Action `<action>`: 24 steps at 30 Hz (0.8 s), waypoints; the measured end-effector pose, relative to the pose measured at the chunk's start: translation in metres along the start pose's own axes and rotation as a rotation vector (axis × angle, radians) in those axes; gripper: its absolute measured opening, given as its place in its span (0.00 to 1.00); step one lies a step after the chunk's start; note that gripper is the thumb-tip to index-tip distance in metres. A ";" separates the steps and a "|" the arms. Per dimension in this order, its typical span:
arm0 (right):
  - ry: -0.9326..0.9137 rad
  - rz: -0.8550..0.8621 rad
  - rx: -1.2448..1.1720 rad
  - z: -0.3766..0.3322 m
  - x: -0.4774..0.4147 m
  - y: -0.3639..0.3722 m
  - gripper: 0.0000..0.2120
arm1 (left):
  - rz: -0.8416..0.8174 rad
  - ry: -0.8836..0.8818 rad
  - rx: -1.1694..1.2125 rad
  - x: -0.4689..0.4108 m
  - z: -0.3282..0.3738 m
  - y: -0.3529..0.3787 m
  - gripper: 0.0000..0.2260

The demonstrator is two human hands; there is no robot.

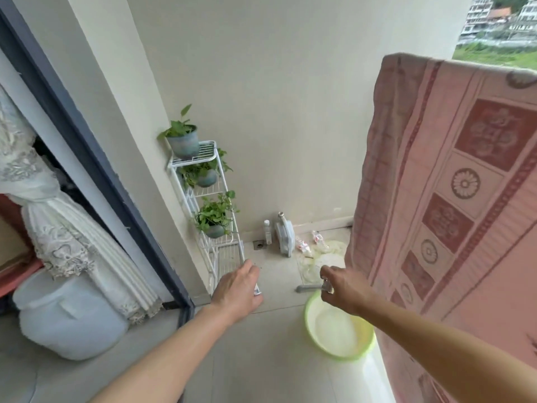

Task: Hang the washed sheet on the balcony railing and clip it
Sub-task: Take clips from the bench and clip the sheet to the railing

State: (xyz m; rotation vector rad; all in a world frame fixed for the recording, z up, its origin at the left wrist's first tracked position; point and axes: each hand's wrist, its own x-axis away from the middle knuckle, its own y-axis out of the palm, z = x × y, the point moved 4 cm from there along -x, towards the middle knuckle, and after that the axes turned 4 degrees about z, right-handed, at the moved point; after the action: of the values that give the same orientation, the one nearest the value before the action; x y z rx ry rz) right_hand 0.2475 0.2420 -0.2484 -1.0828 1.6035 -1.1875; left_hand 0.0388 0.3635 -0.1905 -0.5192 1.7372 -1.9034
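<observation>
Pink sheet (453,199) draped at right, top edge running near-far; right hand (345,289) nearer, fingers pinching likely clip (327,285); left hand (236,292) grips small object (257,290).

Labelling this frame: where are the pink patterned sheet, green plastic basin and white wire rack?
Pink patterned sheet (453,199), head view, hanging face.
Green plastic basin (310,330), head view, left rim.
White wire rack (207,151), head view, top shelf.

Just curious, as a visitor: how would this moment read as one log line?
sheet hangs draped | right hand pinches probable clip | left hand grips small item | basin on floor
</observation>
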 end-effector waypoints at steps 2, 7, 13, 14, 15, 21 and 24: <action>-0.004 0.009 -0.025 0.004 -0.051 -0.005 0.18 | 0.015 -0.030 0.049 -0.037 -0.024 -0.012 0.11; -0.030 -0.018 0.021 0.007 -0.149 0.007 0.17 | 0.024 -0.012 0.071 -0.118 -0.077 -0.010 0.08; 0.114 0.020 0.012 0.038 -0.265 0.035 0.19 | 0.051 0.111 -0.011 -0.249 -0.146 0.004 0.09; 0.156 0.037 0.014 0.044 -0.283 0.035 0.18 | 0.049 0.138 -0.026 -0.273 -0.157 0.004 0.09; 0.194 0.060 0.013 0.049 -0.302 0.033 0.18 | 0.049 0.168 -0.032 -0.297 -0.167 0.001 0.09; 0.365 0.222 0.044 0.080 -0.367 -0.008 0.14 | -0.038 0.323 0.018 -0.443 -0.185 -0.024 0.06; 0.461 0.245 0.086 0.112 -0.366 -0.028 0.14 | -0.044 0.390 0.100 -0.509 -0.154 -0.024 0.06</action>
State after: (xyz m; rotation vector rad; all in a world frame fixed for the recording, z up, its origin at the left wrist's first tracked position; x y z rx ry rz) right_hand 0.4572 0.5590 -0.1952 -0.5569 1.9456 -1.3872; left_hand 0.3513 0.7934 -0.1551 -0.1547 1.8612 -2.2232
